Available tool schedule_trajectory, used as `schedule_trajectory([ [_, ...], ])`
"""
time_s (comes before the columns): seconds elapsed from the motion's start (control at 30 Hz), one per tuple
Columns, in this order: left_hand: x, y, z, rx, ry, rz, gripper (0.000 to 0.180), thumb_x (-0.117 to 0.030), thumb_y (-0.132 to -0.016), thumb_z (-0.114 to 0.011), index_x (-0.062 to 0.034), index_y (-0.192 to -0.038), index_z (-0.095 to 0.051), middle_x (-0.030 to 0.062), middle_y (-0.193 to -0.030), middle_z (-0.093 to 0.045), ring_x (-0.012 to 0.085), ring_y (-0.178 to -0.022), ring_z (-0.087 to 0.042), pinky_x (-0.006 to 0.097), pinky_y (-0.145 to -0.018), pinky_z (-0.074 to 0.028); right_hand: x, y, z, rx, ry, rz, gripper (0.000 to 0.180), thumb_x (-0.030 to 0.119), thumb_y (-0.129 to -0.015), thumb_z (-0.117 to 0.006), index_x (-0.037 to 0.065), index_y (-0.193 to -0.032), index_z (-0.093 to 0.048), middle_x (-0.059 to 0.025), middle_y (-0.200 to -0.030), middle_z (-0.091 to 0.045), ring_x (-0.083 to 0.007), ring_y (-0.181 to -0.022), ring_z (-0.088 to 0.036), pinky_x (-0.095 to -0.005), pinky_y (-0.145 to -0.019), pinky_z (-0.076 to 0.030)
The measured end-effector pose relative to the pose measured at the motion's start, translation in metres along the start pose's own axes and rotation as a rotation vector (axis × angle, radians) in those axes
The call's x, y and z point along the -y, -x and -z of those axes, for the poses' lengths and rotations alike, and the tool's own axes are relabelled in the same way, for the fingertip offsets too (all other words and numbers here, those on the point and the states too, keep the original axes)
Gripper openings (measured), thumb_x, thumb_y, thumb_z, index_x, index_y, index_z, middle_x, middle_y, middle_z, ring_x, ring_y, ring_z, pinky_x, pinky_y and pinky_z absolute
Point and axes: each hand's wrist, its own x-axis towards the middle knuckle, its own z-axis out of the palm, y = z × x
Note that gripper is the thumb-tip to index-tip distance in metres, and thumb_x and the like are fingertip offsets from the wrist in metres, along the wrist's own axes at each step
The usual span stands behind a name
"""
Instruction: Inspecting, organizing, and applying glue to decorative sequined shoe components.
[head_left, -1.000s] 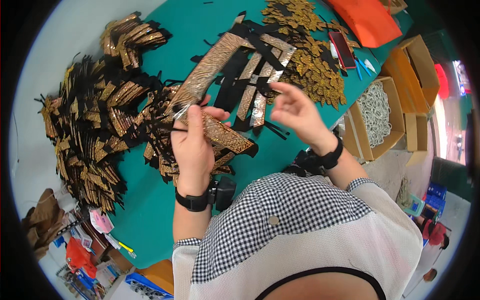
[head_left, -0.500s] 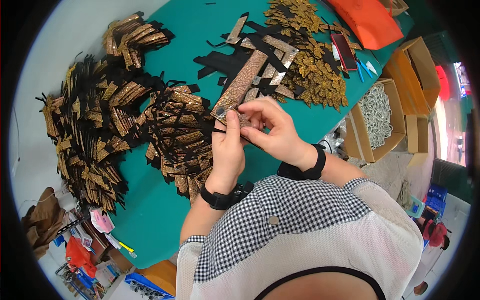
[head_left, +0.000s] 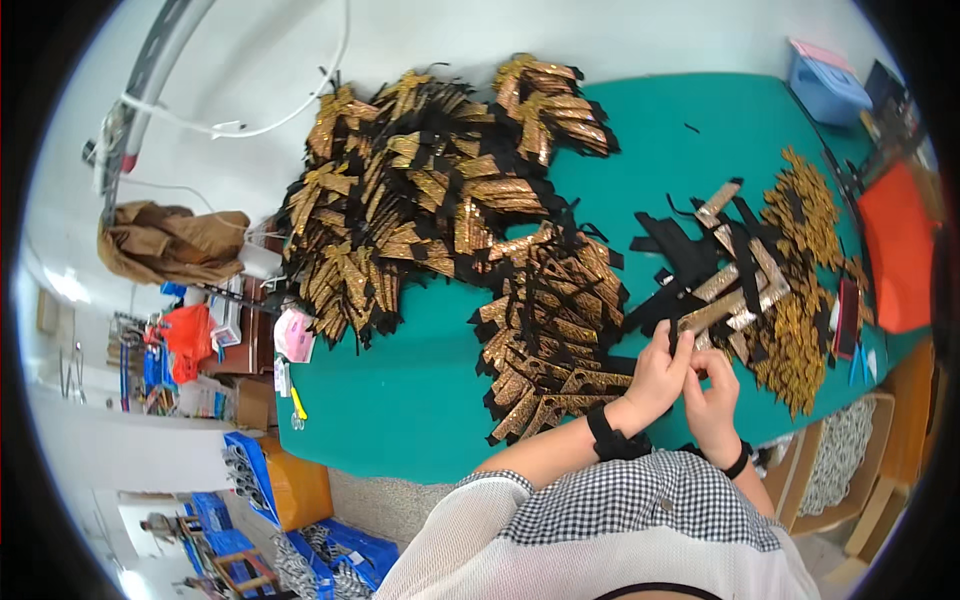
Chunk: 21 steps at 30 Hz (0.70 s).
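In the head view, the whole picture has swung to the left since half a second ago, so the two hands and the piles now show farther right.

The left hand (head_left: 655, 382) is almost closed. Its thumb and fingers pinch the near end of a long, flat, shiny gold strip (head_left: 708, 312). The strip is above the green counter (head_left: 400, 445) and points up and to the right. The right hand (head_left: 712, 402) is just beside it, with its fingers curled in. I cannot tell if it has hold of anything.

To the left of the hands is a fan-shaped pile of gold strips with black ribbons (head_left: 560, 330). Past it is a big, messy heap of gold and black pieces (head_left: 420, 180). Beyond the hands lie wide black cloth straps (head_left: 680, 250). On the right is a pile of glittery gold leaf-shaped pieces (head_left: 800, 350). Near that pile is a red-edged phone (head_left: 847, 318), and next to the phone is a bright orange-red bag (head_left: 897, 250).
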Motion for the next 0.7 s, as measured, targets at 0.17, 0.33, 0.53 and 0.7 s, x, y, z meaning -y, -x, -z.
schedule_trajectory([
  [0.17, 0.0, -0.005, 0.017, 0.239, -0.105, 0.118, 0.033, -0.031, -0.088, -0.054, 0.0022, -0.092, -0.05, 0.0088, -0.068, -0.054, 0.0142, -0.062, -0.053, 0.031, -0.054, -0.041, -0.014, 0.011, 0.032, 0.119, -0.462, -0.286, 0.005, 0.003, -0.085, -0.054, 0.003, -0.084, -0.049, -0.0017, -0.074, -0.055, -0.0066, -0.065, -0.051, -0.0192, -0.059, -0.042],
  [0.33, 0.01, 0.019, 0.031, 0.307, -0.127, 0.065, 0.029, -0.028, -0.087, -0.055, -0.0016, -0.099, -0.051, 0.0097, -0.062, -0.054, 0.0155, -0.056, -0.054, 0.031, -0.05, -0.042, -0.062, 0.034, 0.1, -0.059, -0.304, -0.369, 0.007, 0.006, -0.086, -0.055, 0.005, -0.084, -0.048, 0.003, -0.075, -0.048, -0.0044, -0.066, -0.043, -0.0174, -0.06, -0.036],
  [0.53, 0.012, 0.037, 0.094, 0.375, -0.071, 0.708, 0.029, -0.016, -0.088, -0.048, -0.0005, -0.111, -0.042, 0.0118, -0.074, -0.057, 0.018, -0.061, -0.058, 0.03, -0.053, -0.052, -0.075, 0.071, 0.188, -0.142, -0.267, -0.75, 0.06, 0.013, -0.083, -0.06, 0.005, -0.134, -0.032, 0.0014, -0.081, -0.053, -0.0065, -0.075, -0.049, -0.0191, -0.067, -0.039],
  [0.7, 0.05, 0.081, 0.16, 0.044, -0.258, 0.563, 0.034, -0.028, -0.095, -0.04, 0.005, -0.099, -0.046, 0.0167, -0.082, -0.061, 0.0204, -0.072, -0.058, 0.033, -0.071, -0.047, -0.174, 0.164, 0.229, -0.397, -0.354, -1.012, 0.023, 0.013, -0.085, -0.057, 0.005, -0.106, -0.053, -0.0002, -0.086, -0.057, -0.0098, -0.079, -0.054, -0.0225, -0.071, -0.045],
])
